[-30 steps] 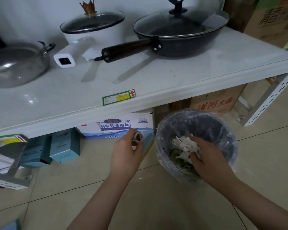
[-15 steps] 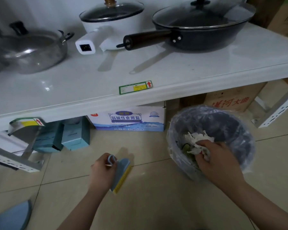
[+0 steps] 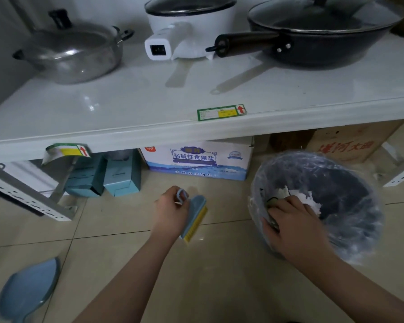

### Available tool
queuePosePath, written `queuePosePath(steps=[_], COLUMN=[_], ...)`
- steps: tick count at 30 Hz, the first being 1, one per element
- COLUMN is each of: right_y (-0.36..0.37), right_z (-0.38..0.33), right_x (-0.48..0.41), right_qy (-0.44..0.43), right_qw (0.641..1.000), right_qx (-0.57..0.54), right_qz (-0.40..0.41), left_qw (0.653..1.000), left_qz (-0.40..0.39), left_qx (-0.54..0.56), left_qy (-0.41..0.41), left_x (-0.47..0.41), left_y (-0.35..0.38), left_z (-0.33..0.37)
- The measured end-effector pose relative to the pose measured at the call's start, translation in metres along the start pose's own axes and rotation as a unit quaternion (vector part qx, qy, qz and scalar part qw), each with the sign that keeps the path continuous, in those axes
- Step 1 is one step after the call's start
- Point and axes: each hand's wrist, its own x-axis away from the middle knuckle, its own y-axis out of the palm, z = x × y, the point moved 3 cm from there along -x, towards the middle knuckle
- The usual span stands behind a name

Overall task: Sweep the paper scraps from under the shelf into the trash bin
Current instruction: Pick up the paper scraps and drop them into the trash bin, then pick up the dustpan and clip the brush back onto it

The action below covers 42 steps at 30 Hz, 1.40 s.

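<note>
A dark trash bin (image 3: pixel 350 201) lined with a clear plastic bag stands on the tiled floor at the right, in front of the white shelf (image 3: pixel 196 134). White paper scraps (image 3: pixel 299 198) lie inside it. My right hand (image 3: pixel 292 222) grips the bin's near rim. My left hand (image 3: pixel 170 208) is shut on a small blue hand brush (image 3: pixel 195 217) with yellow bristles, held just above the floor left of the bin. A blue dustpan (image 3: pixel 26 292) lies on the floor at the lower left, apart from both hands.
Under the shelf stand a white-and-blue salt carton (image 3: pixel 196 162), teal boxes (image 3: pixel 117 176) and a brown carton (image 3: pixel 350 143). Metal shelf brackets (image 3: pixel 33 197) reach down to the floor at both ends. On the shelf sit a steel pot (image 3: pixel 72 52), a white pot (image 3: pixel 191 17) and a black wok (image 3: pixel 324 31).
My left hand drew the brush back from the salt carton toward me and lowered it near the floor. My right hand moved from the scraps inside the bin to its near rim. The dustpan came into view.
</note>
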Motion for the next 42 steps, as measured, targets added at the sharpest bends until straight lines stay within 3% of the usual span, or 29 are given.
queuePosePath(steps=[10, 18, 27, 30, 33, 36, 38, 39, 41, 42], right_y=[-0.002, 0.002, 0.009, 0.009, 0.007, 0.007, 0.020, 0.031, 0.056, 0.066], right_z=[-0.081, -0.164, -0.241, -0.257, -0.267, -0.289, -0.306, -0.312, -0.317, -0.315], right_x=[-0.003, -0.012, -0.031, -0.031, -0.024, -0.003, 0.009, 0.012, 0.013, 0.012], right_qy=[-0.111, -0.223, -0.276, -0.272, -0.255, -0.330, -0.392, -0.390, -0.288, -0.201], right_qw=[0.993, 0.970, 0.952, 0.949, 0.941, 0.888, 0.869, 0.883, 0.926, 0.923], right_qx=[0.000, 0.001, -0.021, -0.031, -0.053, -0.108, -0.151, -0.176, -0.245, -0.304], right_qz=[0.029, 0.095, 0.129, 0.153, 0.218, 0.302, 0.262, 0.193, -0.011, -0.123], left_qw=[0.999, 0.991, 0.960, 0.927, 0.861, 0.791, 0.762, 0.743, 0.700, 0.680], left_qz=[0.029, 0.105, 0.176, 0.212, 0.274, 0.311, 0.318, 0.321, 0.316, 0.302], left_qx=[0.004, 0.025, 0.054, 0.100, 0.205, 0.315, 0.365, 0.394, 0.469, 0.509], left_qy=[-0.034, -0.077, -0.211, -0.291, -0.377, -0.423, -0.431, -0.435, -0.436, -0.434], left_x=[0.000, 0.003, 0.018, 0.023, 0.037, 0.055, 0.064, 0.066, 0.067, 0.065], left_y=[-0.022, -0.050, -0.118, -0.137, -0.149, -0.147, -0.143, -0.140, -0.135, -0.133], left_z=[-0.039, -0.094, -0.185, -0.219, -0.250, -0.269, -0.273, -0.274, -0.278, -0.280])
